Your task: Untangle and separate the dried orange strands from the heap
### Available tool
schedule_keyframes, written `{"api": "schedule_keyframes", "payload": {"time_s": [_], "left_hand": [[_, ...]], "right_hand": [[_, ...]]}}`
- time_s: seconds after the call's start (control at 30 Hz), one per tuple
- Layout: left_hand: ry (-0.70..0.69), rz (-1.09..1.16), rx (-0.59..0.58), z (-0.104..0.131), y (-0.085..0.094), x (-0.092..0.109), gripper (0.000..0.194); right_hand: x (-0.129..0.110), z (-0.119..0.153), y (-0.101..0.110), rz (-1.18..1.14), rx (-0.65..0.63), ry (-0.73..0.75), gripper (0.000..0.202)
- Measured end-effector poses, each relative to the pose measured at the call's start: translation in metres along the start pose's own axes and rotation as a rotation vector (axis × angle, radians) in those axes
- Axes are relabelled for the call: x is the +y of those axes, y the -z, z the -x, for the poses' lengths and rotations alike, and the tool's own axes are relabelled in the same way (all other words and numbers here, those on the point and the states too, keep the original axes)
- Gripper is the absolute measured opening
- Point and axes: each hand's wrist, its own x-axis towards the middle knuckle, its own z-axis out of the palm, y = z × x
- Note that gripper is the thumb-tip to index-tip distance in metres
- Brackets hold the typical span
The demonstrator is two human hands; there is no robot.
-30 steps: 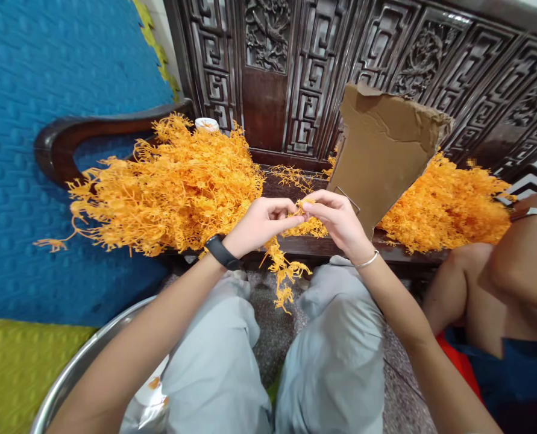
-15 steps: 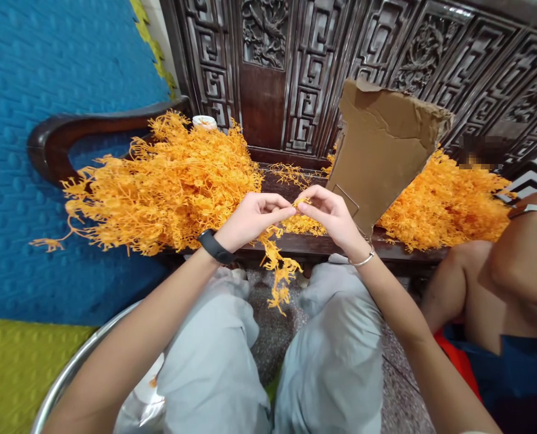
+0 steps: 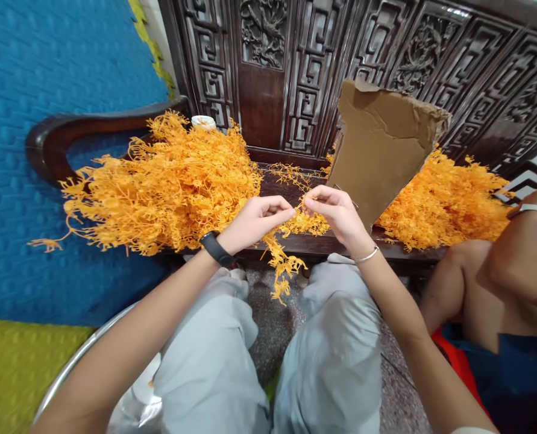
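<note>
A strand of orange branching plastic pieces (image 3: 284, 265) hangs below my hands, over the gap between my knees. My left hand (image 3: 261, 222) is closed in a pinch on it, thumb against fingers. My right hand (image 3: 336, 214), also pinched, is a short way to the right, with a thin orange bit of the strand at its fingertips. The fingers partly hide what they grip. Just left of my left hand rises a large heap of the same orange pieces (image 3: 173, 187). A smaller pile (image 3: 311, 224) lies on the wooden bench behind my hands.
A cardboard sheet (image 3: 381, 150) stands upright on the bench, with another orange heap (image 3: 449, 205) to its right. Behind is a carved dark wood backrest (image 3: 261, 108). A white roll (image 3: 204, 122) sits behind the left heap. At right another person's arm (image 3: 521, 259) and legs show.
My hands have drawn slightly apart, the right one moving right from the left fingertips. The hanging strand has shifted a little up and to the right.
</note>
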Motion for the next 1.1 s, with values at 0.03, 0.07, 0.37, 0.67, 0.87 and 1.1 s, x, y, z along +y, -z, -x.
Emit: {"api": "schedule_keyframes", "payload": {"time_s": [0.03, 0.07, 0.37, 0.67, 0.87, 1.1], "left_hand": [[-0.001, -0.003, -0.007, 0.0, -0.001, 0.001, 0.021], [-0.009, -0.006, -0.011, -0.001, -0.001, 0.001, 0.021], [-0.072, 0.012, 0.037, -0.002, -0.01, 0.003, 0.022], [0.088, -0.002, 0.027, 0.016, 0.013, -0.008, 0.025], [0.199, 0.071, 0.184, 0.006, 0.031, -0.034, 0.026], [0.154, 0.1, 0.15, 0.004, 0.028, -0.026, 0.023]], "right_hand": [[0.0, 0.0, 0.0, -0.051, 0.009, -0.032, 0.015], [0.001, 0.0, -0.001, -0.105, 0.014, -0.066, 0.016], [0.017, -0.013, 0.009, -0.386, 0.081, -0.141, 0.015], [0.076, -0.036, 0.075, -0.334, 0.57, -0.068, 0.017], [0.111, -0.049, 0.041, 0.414, 0.232, -0.1, 0.023], [0.14, -0.06, 0.048, 0.739, 0.165, -0.142, 0.02]]}}
